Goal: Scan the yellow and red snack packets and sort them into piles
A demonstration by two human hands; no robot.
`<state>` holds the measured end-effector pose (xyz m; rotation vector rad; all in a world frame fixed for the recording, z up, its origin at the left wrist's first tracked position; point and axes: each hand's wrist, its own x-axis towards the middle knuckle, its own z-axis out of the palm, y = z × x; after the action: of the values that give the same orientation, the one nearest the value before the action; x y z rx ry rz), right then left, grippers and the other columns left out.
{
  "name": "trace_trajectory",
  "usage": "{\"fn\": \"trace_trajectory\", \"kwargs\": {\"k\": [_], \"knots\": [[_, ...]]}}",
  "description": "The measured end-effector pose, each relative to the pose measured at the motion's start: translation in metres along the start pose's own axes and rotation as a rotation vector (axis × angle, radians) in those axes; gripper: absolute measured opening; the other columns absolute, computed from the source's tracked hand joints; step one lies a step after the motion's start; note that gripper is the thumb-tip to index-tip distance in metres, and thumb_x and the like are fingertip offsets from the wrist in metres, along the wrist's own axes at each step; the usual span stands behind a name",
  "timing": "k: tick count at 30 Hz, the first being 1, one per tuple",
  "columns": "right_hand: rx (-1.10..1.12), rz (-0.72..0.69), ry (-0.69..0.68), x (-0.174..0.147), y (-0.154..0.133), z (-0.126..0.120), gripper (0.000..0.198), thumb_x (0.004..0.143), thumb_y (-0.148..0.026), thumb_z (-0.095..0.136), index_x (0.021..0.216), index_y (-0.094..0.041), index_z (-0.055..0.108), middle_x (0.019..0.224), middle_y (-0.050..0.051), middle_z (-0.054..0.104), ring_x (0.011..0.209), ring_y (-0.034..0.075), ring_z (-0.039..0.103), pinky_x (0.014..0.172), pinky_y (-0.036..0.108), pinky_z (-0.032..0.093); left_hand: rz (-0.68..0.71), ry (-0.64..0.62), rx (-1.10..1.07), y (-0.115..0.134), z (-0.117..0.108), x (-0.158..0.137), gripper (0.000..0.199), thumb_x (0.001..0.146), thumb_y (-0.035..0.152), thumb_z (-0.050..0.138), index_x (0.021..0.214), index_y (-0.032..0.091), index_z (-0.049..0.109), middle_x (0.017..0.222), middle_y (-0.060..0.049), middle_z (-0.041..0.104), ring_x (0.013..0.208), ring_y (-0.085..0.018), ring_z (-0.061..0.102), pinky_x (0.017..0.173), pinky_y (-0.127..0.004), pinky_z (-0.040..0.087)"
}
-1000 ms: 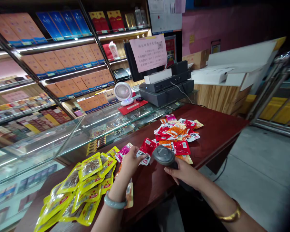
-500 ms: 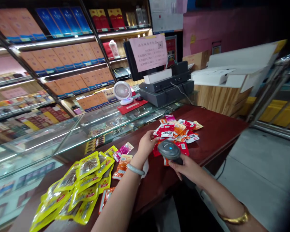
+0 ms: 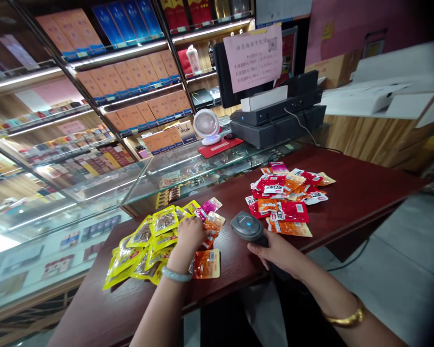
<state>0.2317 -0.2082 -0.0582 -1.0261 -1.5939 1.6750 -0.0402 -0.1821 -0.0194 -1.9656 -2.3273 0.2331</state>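
My right hand (image 3: 277, 250) is wrapped round the handle of a dark grey barcode scanner (image 3: 248, 225), its head raised over the table and a blue light on top. My left hand (image 3: 192, 234) is over the left group of packets, touching or just above an orange snack packet (image 3: 214, 222); its fingertips are mostly hidden. Beside it are a heap of yellow snack packets (image 3: 144, 246), a purple packet (image 3: 209, 207) and another orange packet (image 3: 207, 264). To the scanner's right lies a mixed pile of red, orange and white snack packets (image 3: 289, 193).
The packets lie on a dark red wooden table (image 3: 361, 183). Behind it are a glass display case (image 3: 133, 178), a small white fan (image 3: 207, 126), a monitor with a pink notice (image 3: 255, 58) and a black cash drawer (image 3: 278, 127). Stocked shelves (image 3: 130, 77) rise at the back.
My left hand has moved from the mixed pile on the right to the packets on the left. The scanner stays in my right hand. The view has turned left.
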Motion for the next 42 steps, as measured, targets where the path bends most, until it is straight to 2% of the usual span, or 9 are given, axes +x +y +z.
{"fn": "trace_trajectory", "kwargs": {"k": [6,13,17,22,27,30,33,38,42], "knots": [[-0.012,-0.042,-0.054,-0.004,-0.005,0.004,0.043,0.08,-0.054,0.07,0.099,-0.02,0.053,0.052,-0.009,0.05,0.039,0.009,0.044,0.043,0.022,0.035,0.03,0.054,-0.178,0.018,0.002,-0.004,0.047,0.083,0.055,0.063,0.111,0.019,0.054,0.095,-0.012,0.073,0.098,-0.029,0.068,0.085,-0.035,0.043],[-0.006,-0.043,-0.049,-0.006,-0.013,0.004,0.047,0.078,-0.058,0.071,0.099,-0.019,0.054,0.049,-0.009,0.048,0.039,0.01,0.043,0.043,0.023,0.033,0.08,0.093,-0.311,0.019,0.012,-0.005,0.04,0.084,0.042,0.064,0.113,0.016,0.053,0.096,-0.013,0.071,0.098,-0.029,0.068,0.082,-0.033,0.042],[0.004,-0.059,-0.046,-0.006,-0.007,-0.001,0.045,0.081,-0.054,0.07,0.104,-0.019,0.054,0.05,-0.01,0.048,0.039,0.009,0.043,0.042,0.022,0.034,0.013,0.111,-0.662,0.031,0.017,0.01,0.04,0.078,0.049,0.068,0.1,0.019,0.054,0.092,-0.008,0.069,0.087,-0.025,0.067,0.073,-0.03,0.044],[0.014,-0.074,0.065,-0.01,0.005,-0.015,0.048,0.083,-0.053,0.068,0.111,-0.017,0.052,0.049,-0.011,0.046,0.037,0.008,0.04,0.042,0.021,0.034,0.041,0.019,-1.313,0.091,0.007,0.045,0.04,0.074,0.047,0.074,0.089,0.019,0.05,0.068,0.004,0.06,0.054,-0.011,0.056,0.055,-0.021,0.041],[0.009,-0.066,0.157,-0.013,0.018,-0.031,0.047,0.083,-0.053,0.065,0.11,-0.017,0.051,0.044,-0.012,0.045,0.037,0.01,0.042,0.042,0.021,0.034,0.164,-0.204,-1.619,0.165,-0.025,0.079,0.035,0.081,0.034,0.071,0.102,0.017,0.05,0.064,0.004,0.06,0.047,-0.008,0.056,0.047,-0.017,0.039],[0.014,-0.051,0.194,-0.016,0.019,-0.038,0.041,0.082,-0.054,0.065,0.1,-0.019,0.052,0.042,-0.012,0.045,0.037,0.01,0.042,0.042,0.021,0.032,0.214,-0.16,-1.548,0.185,-0.035,0.095,0.04,0.081,0.029,0.072,0.112,0.016,0.052,0.08,-0.004,0.069,0.065,-0.013,0.066,0.056,-0.02,0.046],[-0.004,-0.034,0.216,-0.019,0.013,-0.039,0.038,0.081,-0.054,0.065,0.091,-0.02,0.05,0.042,-0.012,0.045,0.038,0.01,0.043,0.043,0.022,0.033,0.273,0.056,-1.27,0.172,-0.028,0.099,0.042,0.079,0.029,0.075,0.116,0.017,0.058,0.105,-0.01,0.071,0.091,-0.018,0.068,0.077,-0.026,0.051],[-0.026,-0.034,0.152,-0.018,0.006,-0.029,0.042,0.078,-0.059,0.066,0.087,-0.021,0.049,0.044,-0.011,0.047,0.039,0.011,0.045,0.045,0.024,0.035,0.207,0.228,-0.593,0.085,-0.008,0.084,0.039,0.086,0.033,0.064,0.122,0.018,0.063,0.124,-0.013,0.066,0.115,-0.025,0.06,0.099,-0.036,0.044],[-0.03,-0.035,0.104,-0.012,0.006,-0.013,0.048,0.075,-0.064,0.068,0.089,-0.021,0.052,0.045,-0.01,0.048,0.038,0.011,0.045,0.045,0.025,0.035,-0.044,0.121,-0.14,0.015,-0.001,0.081,0.04,0.086,0.04,0.058,0.114,0.013,0.068,0.122,-0.022,0.063,0.119,-0.037,0.054,0.097,-0.047,0.042]]}}
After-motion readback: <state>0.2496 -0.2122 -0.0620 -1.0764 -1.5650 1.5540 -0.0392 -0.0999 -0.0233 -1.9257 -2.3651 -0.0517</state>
